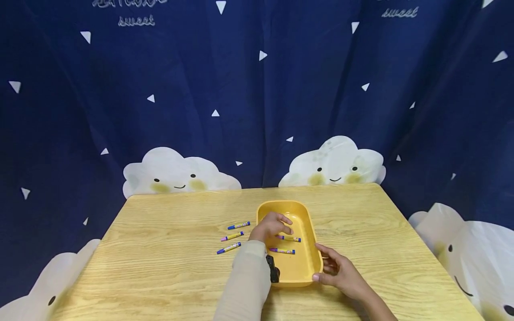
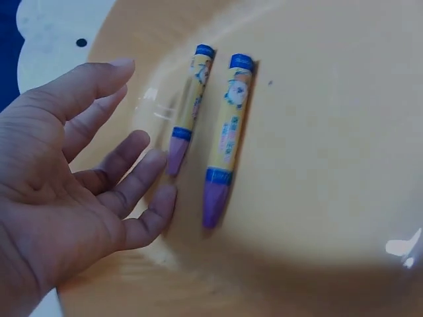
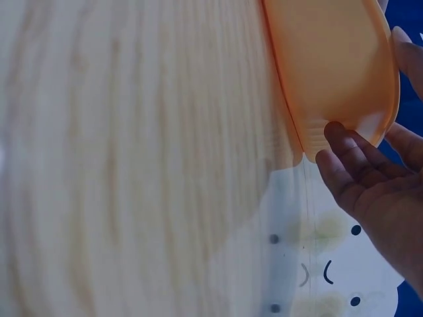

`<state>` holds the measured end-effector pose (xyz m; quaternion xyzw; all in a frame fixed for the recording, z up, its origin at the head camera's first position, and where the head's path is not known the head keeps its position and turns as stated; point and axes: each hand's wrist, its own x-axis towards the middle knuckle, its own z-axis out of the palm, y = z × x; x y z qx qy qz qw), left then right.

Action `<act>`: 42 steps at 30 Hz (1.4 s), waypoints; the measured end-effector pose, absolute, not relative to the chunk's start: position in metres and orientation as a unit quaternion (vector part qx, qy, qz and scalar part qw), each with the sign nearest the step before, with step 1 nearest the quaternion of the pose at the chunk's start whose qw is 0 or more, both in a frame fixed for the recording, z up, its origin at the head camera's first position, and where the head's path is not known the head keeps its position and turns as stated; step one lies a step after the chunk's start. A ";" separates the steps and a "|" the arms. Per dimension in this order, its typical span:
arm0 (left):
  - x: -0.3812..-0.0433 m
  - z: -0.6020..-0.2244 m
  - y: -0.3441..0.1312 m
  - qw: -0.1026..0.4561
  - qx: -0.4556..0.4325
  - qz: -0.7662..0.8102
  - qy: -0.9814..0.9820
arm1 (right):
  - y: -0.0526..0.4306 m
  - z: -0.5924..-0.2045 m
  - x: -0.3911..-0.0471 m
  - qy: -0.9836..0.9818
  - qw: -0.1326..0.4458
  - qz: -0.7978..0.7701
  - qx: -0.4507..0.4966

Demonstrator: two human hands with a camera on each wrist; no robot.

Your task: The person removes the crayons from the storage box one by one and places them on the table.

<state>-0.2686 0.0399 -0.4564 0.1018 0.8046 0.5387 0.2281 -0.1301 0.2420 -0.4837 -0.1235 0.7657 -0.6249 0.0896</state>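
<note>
Over the yellow tray [image 1: 295, 267], my left hand [image 1: 273, 225] has its fingers loosely bent and nothing between them. Two crayons lie in the tray just beside it: one with a pinkish-purple tip [image 2: 188, 109], close to the fingertips, and one with a darker purple tip [image 2: 226, 135]. My right hand [image 1: 341, 272] holds the tray at its near right corner, thumb by the rim and fingers against the outer side wall. Left of the tray, a blue crayon [image 1: 238, 225], a pink crayon [image 1: 232, 236] and a dark blue crayon [image 1: 229, 248] lie on the table.
The light wooden table [image 1: 160, 267] reaches back to a dark blue curtain [image 1: 201, 89] printed with white triangles and smiling clouds. A black strap device [image 1: 272, 269] sits on the left wrist, over a pale sleeve [image 1: 246, 285].
</note>
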 end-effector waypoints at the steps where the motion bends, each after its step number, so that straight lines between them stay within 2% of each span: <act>1: -0.269 -0.457 0.040 0.228 0.101 0.535 0.807 | 0.242 -0.484 -0.130 0.765 0.091 -0.625 -0.125; 15: -0.262 -0.460 0.043 0.190 0.090 0.429 0.878 | 0.243 -0.484 -0.132 0.763 0.090 -0.626 -0.133; 42: -0.265 -0.464 0.043 0.176 0.120 0.372 0.903 | 0.244 -0.480 -0.130 0.770 0.097 -0.618 -0.130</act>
